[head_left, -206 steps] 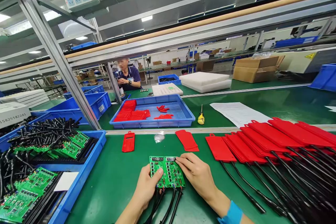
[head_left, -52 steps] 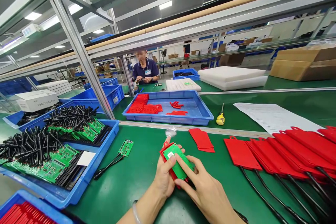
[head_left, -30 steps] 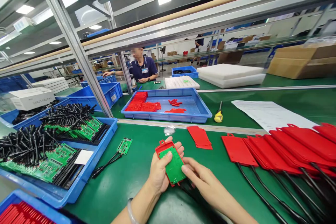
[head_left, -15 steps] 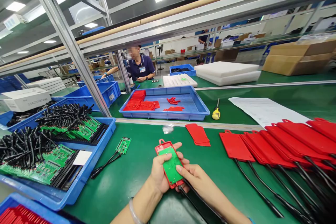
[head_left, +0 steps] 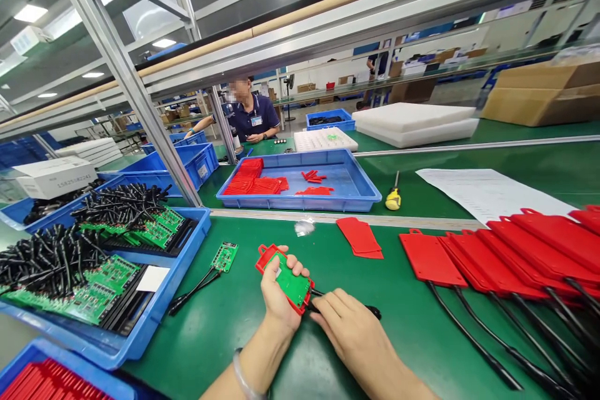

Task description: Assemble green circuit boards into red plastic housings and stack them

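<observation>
My left hand (head_left: 280,297) is wrapped round a red plastic case (head_left: 265,256) with a hanging loop at its top end. Inside the case lies a green circuit board (head_left: 295,286). My right hand (head_left: 344,319) is closed at the case's lower end, its fingers on the black cables (head_left: 372,311) that come out there. The fingertips are partly hidden. To the left on the green bench lies a loose circuit board (head_left: 225,256) with two black leads. Flat red covers (head_left: 360,239) rest beyond my hands on the right.
At left, a blue tray (head_left: 180,281) holds boards with black cables. Another blue tray (head_left: 300,203) ahead contains red parts. A yellow screwdriver (head_left: 394,197) and a paper sheet (head_left: 487,190) lie at right, behind a row of cabled red cases (head_left: 431,257). A co-worker (head_left: 255,115) sits opposite.
The case has tilted further to the left in my left hand. My right hand has moved off the board down to the cables at its lower end, with its back now turned up.
</observation>
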Available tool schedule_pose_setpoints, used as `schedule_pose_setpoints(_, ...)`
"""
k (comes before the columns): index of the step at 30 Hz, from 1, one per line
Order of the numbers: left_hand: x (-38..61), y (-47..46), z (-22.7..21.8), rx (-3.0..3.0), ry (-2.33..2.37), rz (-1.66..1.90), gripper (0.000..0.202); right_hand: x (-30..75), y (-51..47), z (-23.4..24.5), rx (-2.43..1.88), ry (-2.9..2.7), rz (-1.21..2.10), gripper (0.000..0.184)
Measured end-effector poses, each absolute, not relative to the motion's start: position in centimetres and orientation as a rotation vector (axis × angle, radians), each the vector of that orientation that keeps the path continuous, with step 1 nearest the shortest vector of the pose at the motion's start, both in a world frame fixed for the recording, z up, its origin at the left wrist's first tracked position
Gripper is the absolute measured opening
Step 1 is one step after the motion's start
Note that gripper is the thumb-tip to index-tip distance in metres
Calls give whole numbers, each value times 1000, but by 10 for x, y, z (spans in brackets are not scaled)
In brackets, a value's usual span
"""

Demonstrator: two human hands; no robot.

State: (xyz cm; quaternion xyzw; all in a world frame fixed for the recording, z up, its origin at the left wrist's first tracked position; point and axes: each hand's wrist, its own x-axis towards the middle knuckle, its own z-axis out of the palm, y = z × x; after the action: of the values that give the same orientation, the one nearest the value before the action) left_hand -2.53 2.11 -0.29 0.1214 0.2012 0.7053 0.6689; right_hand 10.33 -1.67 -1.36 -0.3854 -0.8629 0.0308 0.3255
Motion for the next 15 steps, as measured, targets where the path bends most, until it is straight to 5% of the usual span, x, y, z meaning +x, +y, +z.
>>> schedule_pose_setpoints(6, -20, 17, -3, 377, 440, 1612, 16, 101, -21, -11, -1105, -1962, 869, 33)
schedule_pose_setpoints(15, -18, 12, -1, 310, 383, 1631, 15, 96, -22, -17, -1153, -1776, 1074, 33)
